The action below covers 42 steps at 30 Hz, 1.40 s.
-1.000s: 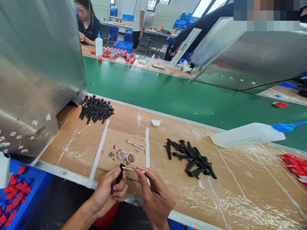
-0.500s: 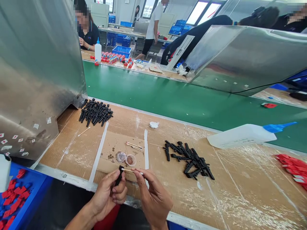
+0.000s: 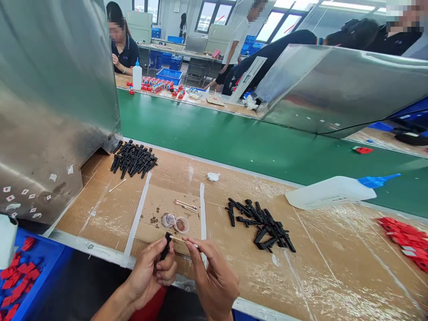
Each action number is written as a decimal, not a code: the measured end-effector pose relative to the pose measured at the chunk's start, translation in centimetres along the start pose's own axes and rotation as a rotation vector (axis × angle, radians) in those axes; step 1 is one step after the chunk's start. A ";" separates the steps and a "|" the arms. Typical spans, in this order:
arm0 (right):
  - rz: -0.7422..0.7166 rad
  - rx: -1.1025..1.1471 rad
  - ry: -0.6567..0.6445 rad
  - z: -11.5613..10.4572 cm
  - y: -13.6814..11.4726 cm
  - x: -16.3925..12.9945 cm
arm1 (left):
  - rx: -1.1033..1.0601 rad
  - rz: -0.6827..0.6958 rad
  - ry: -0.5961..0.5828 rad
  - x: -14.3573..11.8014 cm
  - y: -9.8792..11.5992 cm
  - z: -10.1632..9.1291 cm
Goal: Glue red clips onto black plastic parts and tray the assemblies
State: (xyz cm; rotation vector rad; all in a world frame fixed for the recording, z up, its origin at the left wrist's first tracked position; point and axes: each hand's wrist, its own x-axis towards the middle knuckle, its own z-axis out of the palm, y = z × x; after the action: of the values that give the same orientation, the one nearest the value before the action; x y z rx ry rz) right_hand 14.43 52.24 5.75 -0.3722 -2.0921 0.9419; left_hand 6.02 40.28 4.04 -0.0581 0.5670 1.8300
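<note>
Lower part of black part (image 3: pixel 165 246) buried in left hand (image 3: pixel 150 274); we cannot tell its shape there. Swab (image 3: pixel 183 240) tip meets part, contact point too small for us to read. Blue bin (image 3: pixel 43 276) cut by left and bottom edges. Red pieces (image 3: pixel 406 234) run off right edge. Contents of 2 small cups (image 3: pixel 175 221) unclear to us.

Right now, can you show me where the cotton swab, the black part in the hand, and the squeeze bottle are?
Cotton swab (image 3: pixel 183 240), head view, middle of its stick.
Black part (image 3: pixel 165 245), head view, upper end above the fingers.
Squeeze bottle (image 3: pixel 329 192), head view, middle of its white body, lying on its side.
</note>
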 end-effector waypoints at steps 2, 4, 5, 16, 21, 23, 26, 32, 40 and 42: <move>-0.003 -0.002 -0.001 0.0 0.0 0.0 | 0.000 0.001 0.002 0.0 0.0 -0.1; -0.003 -0.002 -0.007 0.0 -0.1 0.0 | 0.003 0.004 0.000 0.0 0.0 -0.1; -0.005 0.001 -0.010 0.0 -0.1 0.0 | 0.005 0.006 0.000 0.0 0.0 -0.1; -0.028 -0.003 -0.014 0.1 0.1 -0.4 | 0.006 0.006 0.023 0.1 -0.1 0.1; 0.207 0.049 0.123 0.2 1.3 -0.2 | -0.009 0.014 0.000 0.0 0.0 0.0; 0.298 0.025 0.144 0.2 1.9 0.4 | -0.017 0.013 -0.010 -0.1 0.0 -0.2; 0.319 -0.004 0.054 0.4 2.5 1.2 | -0.033 0.009 -0.016 0.1 -0.1 -0.4; 0.226 -0.248 -0.136 -1.4 4.6 6.0 | -0.044 -0.007 -0.035 0.2 -0.3 -0.8; 0.178 -0.398 -0.299 -2.7 11.4 18.7 | -0.011 0.019 -0.042 -0.3 -0.1 -0.8; 0.172 -0.390 -0.278 -3.4 10.4 17.9 | -0.003 0.026 -0.039 -0.7 -0.1 -0.7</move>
State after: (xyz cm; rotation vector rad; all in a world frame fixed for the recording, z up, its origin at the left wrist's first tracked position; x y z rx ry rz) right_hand 5.04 70.65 9.30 -0.6619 -2.5380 0.7073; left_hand 6.21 39.39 3.62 -0.0178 0.5400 1.8531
